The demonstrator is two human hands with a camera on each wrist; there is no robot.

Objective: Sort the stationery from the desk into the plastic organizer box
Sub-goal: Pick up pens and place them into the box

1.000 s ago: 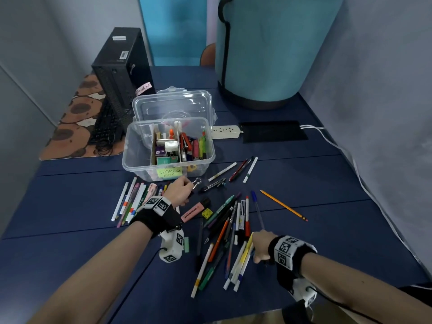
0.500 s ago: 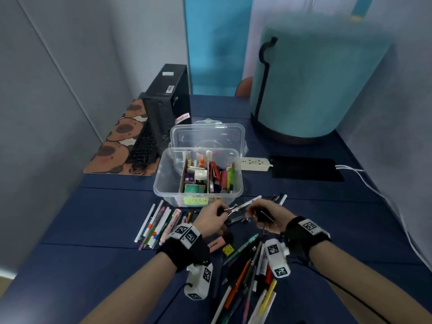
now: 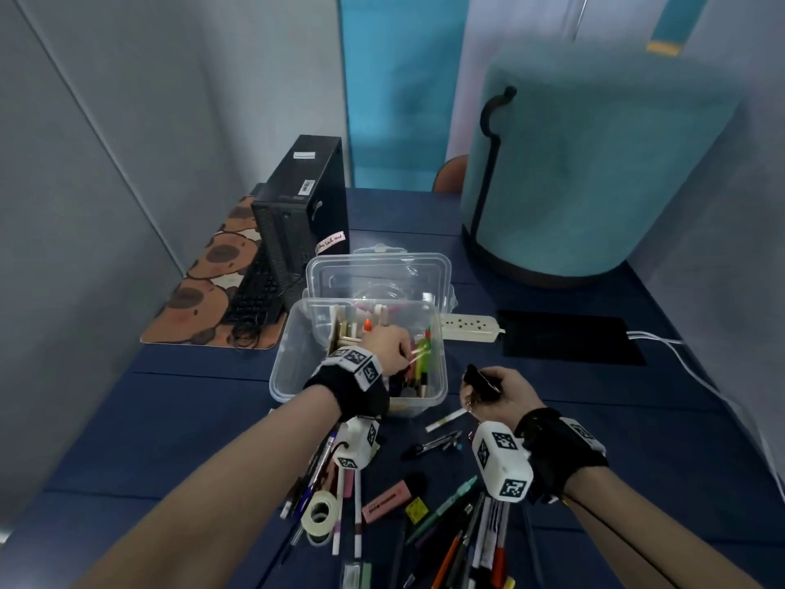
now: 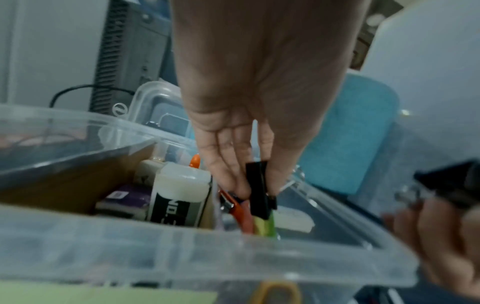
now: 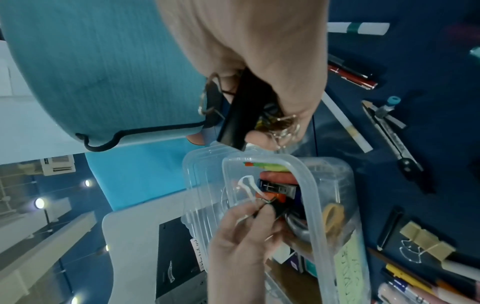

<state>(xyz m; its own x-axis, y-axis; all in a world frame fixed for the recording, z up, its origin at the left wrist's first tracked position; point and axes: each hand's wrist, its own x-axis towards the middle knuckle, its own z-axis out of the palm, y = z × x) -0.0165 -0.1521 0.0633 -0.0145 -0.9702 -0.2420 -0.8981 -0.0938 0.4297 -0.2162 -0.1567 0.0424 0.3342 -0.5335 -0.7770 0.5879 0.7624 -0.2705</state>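
Observation:
The clear plastic organizer box (image 3: pixel 289 367) stands mid-desk, its compartments holding glue, markers and other stationery. My left hand (image 3: pixel 405 359) reaches into its right side and pinches a small black binder clip (image 4: pixel 259 191) by its wire handles, just above the markers. My right hand (image 3: pixel 473 397) hovers just right of the box, fingers curled around a larger black binder clip (image 3: pixel 480 381) and a bunch of smaller clips with metal handles (image 5: pixel 285 127). In the right wrist view the box rim (image 5: pixel 306 172) lies directly below that hand.
The box lid (image 3: pixel 378 269) lies behind the box, beside a power strip (image 3: pixel 467 329) and a black pad (image 3: pixel 569 337). A black computer (image 3: pixel 306 206) and a teal cover (image 3: pixel 594 163) stand at the back. Several pens (image 3: pixel 467 529), a tape roll (image 3: pixel 318 514), a pink highlighter (image 3: pixel 388 501) and a compass (image 3: pixel 437 444) lie near me.
My left hand rose from the desk in front of the box and now reaches inside with the clip. My right hand left the pen pile and came up beside the box, holding clips.

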